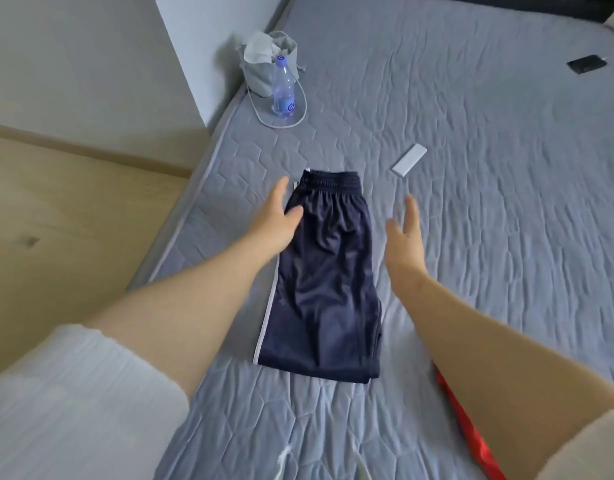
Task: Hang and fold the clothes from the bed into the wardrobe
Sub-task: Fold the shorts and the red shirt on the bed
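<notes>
Dark navy shorts (324, 271) with a white side stripe lie folded lengthwise on the grey quilted bed (489, 220), waistband at the far end. My left hand (276, 216) is open, fingers straight, at the shorts' upper left edge with the thumb over the fabric. To the right of the shorts my right hand (404, 233) is open with straight fingers, apart from the fabric. A red garment (471, 427) shows at the lower right, mostly hidden under my right forearm.
A plastic water bottle (283, 86) stands before a grey drawstring bag (267, 65) at the bed's far left edge. A white flat object (409, 159) lies beyond the shorts, a dark flat object (585, 64) at the far right. Wooden floor (56, 220) lies left of the bed.
</notes>
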`<state>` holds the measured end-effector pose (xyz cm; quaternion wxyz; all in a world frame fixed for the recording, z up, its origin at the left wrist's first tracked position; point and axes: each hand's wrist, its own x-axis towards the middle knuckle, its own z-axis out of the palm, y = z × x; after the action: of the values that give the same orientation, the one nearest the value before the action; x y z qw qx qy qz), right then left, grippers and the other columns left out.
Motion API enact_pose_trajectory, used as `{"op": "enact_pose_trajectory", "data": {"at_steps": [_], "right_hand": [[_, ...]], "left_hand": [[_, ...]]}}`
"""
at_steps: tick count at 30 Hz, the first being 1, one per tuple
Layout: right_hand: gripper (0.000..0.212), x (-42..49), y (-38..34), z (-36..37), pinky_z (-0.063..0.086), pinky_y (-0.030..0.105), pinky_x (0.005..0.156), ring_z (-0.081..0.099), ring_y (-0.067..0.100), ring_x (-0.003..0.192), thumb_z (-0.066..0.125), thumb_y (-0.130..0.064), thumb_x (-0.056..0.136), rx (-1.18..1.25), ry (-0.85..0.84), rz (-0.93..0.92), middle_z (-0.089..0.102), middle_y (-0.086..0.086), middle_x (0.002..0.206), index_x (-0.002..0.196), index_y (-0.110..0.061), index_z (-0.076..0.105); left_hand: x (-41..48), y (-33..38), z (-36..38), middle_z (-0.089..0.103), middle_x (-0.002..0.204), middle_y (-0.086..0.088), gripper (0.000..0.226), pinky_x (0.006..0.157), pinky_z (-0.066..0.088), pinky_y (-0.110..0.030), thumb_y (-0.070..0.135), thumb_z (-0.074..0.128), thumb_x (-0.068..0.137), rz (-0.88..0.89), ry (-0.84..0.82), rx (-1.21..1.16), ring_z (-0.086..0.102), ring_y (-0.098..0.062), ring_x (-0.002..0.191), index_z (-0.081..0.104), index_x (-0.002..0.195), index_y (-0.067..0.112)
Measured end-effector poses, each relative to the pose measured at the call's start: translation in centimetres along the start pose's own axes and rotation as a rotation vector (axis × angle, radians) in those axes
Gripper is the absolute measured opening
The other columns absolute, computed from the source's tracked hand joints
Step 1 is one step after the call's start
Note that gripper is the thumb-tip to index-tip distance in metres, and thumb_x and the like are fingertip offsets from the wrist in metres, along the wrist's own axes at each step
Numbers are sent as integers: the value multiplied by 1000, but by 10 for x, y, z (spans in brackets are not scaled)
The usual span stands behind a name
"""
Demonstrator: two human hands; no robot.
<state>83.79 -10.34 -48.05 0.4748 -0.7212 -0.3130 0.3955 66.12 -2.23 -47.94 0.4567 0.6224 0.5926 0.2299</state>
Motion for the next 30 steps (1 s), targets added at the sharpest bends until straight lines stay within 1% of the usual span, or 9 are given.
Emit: {"op": "enact_pose_trajectory", "data": {"at_steps": [3, 7, 10, 14, 17, 19, 24, 27, 30], "right_hand": [[55, -17, 63, 9, 23, 36, 115, 21, 13, 142, 35, -16, 99, -298, -115, 42, 16, -11, 156, 149, -31, 16], [57, -46, 139, 22, 22, 40, 115, 15, 12, 143, 35, -17, 98, -595, -331, 101, 12, -11, 156, 148, -34, 15], [59, -63, 185, 31, 19, 36, 114, 9, 13, 144, 37, -21, 97, -788, -493, 117, 10, -9, 157, 148, -35, 12], [66, -79, 235, 37, 14, 38, 113, 3, 18, 145, 47, -29, 93, -979, -654, 144, 7, -8, 157, 148, -33, 11], [68, -83, 263, 35, 8, 38, 115, -3, 17, 146, 50, -34, 91, -1010, -668, 190, 2, -9, 158, 148, -31, 13], [73, -81, 278, 34, 4, 38, 116, -8, 18, 145, 51, -37, 91, -1098, -676, 129, -5, -8, 158, 149, -32, 7], [83, -68, 298, 35, 0, 42, 116, -10, 22, 145, 51, -54, 87, -1271, -613, -22, -10, -7, 158, 148, -34, -2], [82, -53, 300, 37, 4, 42, 116, -6, 23, 145, 54, -49, 87, -1286, -557, -58, -5, -7, 158, 148, -35, 0], [71, -42, 298, 37, 9, 40, 115, 0, 23, 145, 49, -26, 93, -1307, -530, -73, 2, -7, 158, 148, -35, 6]], "left_hand": [[-20, -45, 30, 27, 152, 1, 55, 105, 24, -26, 18, 45, 96, 83, -121, 262, 32, -18, 136, 23, 146, 22], [-57, -112, 66, 26, 151, 7, 54, 103, 31, -33, 24, 44, 96, 48, -282, 478, 34, -19, 134, 22, 146, 26], [-80, -157, 92, 22, 154, 6, 58, 109, 28, -34, 26, 47, 94, 36, -410, 588, 22, -17, 141, 21, 146, 23], [-106, -208, 120, 12, 156, 4, 69, 114, 16, -39, 35, 49, 92, 33, -591, 837, 5, -17, 145, 12, 148, 21], [-118, -237, 133, -1, 158, 4, 76, 115, 1, -42, 38, 48, 91, 67, -639, 1019, -6, -19, 145, 3, 149, 23], [-118, -249, 137, -7, 158, 4, 81, 115, -5, -42, 40, 51, 90, 107, -615, 1110, -10, -20, 144, -2, 149, 24], [-101, -264, 139, -8, 158, 2, 93, 115, -6, -44, 49, 57, 85, 211, -549, 1221, -9, -22, 145, -5, 149, 23], [-82, -268, 136, -7, 158, 2, 77, 115, -2, -42, 36, 46, 93, 249, -492, 1261, -6, -21, 145, -6, 149, 25], [-73, -264, 140, -6, 158, 3, 69, 116, 1, -41, 17, 37, 95, 176, -445, 1244, -5, -21, 145, -5, 149, 25]]}}
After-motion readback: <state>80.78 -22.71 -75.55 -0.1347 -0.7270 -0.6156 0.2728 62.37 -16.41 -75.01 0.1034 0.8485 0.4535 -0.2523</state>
